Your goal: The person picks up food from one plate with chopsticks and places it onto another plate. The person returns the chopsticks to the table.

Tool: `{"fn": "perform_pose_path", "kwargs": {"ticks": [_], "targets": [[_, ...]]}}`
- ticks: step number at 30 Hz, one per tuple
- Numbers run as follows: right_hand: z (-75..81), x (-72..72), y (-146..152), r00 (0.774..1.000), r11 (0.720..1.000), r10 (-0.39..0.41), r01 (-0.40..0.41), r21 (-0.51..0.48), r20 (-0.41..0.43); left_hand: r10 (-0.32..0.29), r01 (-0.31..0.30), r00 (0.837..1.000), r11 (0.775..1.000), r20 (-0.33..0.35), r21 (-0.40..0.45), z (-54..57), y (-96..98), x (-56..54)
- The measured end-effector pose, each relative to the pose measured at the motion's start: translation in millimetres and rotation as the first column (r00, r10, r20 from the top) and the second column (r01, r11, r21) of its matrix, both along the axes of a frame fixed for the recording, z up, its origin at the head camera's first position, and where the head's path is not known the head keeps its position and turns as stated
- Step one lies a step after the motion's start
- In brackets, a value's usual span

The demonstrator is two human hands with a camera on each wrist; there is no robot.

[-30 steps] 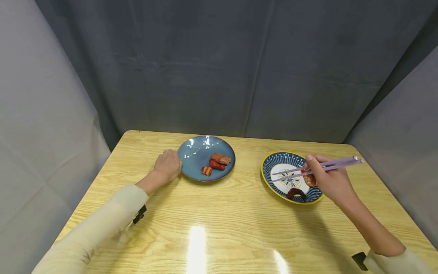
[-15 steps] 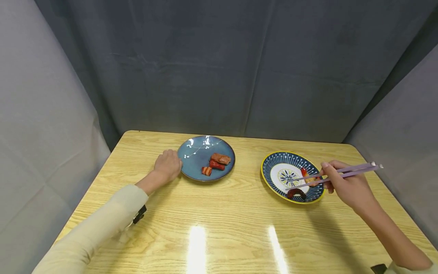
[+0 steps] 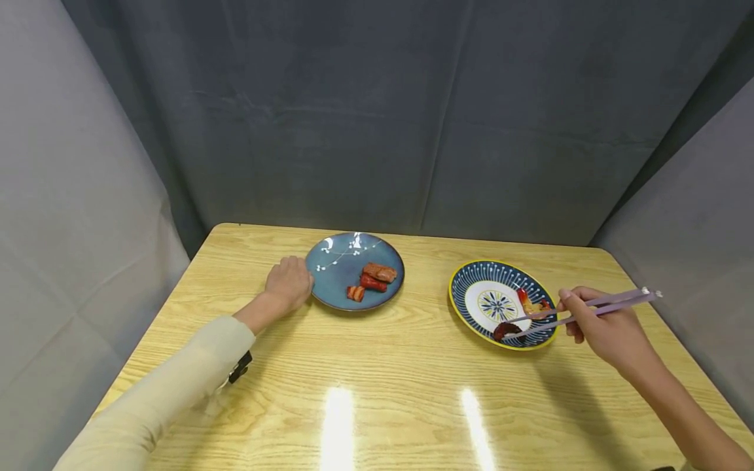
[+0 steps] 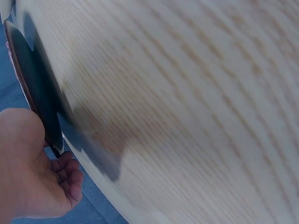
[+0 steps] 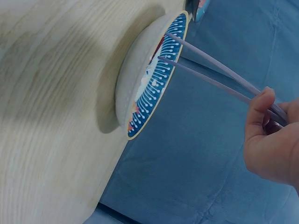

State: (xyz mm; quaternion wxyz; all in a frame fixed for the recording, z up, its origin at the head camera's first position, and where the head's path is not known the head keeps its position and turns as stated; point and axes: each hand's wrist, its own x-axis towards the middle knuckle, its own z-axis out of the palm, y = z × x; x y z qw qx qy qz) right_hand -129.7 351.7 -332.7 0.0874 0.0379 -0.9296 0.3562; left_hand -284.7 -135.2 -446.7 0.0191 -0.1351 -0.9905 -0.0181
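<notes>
My right hand holds a pair of lilac chopsticks between thumb and fingers. Their tips reach down to a dark brown curved piece of food at the near side of the patterned plate; whether they pinch it, I cannot tell. A red-and-orange food piece lies on that plate's right side. On the left, my left hand grips the rim of a blue plate, thumb and curled fingers at its edge. Several reddish-brown food pieces lie on this blue plate.
The light wooden table carries both plates, set apart near its far edge. A dark grey curtain hangs behind it, with pale cloth at the sides.
My right hand has drawn back to the right and nearer. The chopstick tips have gone from the patterned plate's middle to the dark curved piece. My left hand has stayed put.
</notes>
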Motion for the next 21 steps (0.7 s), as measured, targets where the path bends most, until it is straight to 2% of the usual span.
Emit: {"fn": "perform_pose_path", "kwargs": {"ticks": [12, 21], "targets": [[-13.0, -8.4, 2.4, 0.999, 0.999, 0.041, -0.042, -0.009, -0.03, -0.007, 0.007, 1.0, 1.0, -0.003, -0.017, -0.9, -0.3, -0.7], [-20.1, -14.7, 2.4, 0.999, 0.999, 0.024, -0.024, 0.024, -0.033, 0.001, 0.0, 1.0, 1.0, 0.005, -0.017, -1.6, 0.3, -2.1]]}}
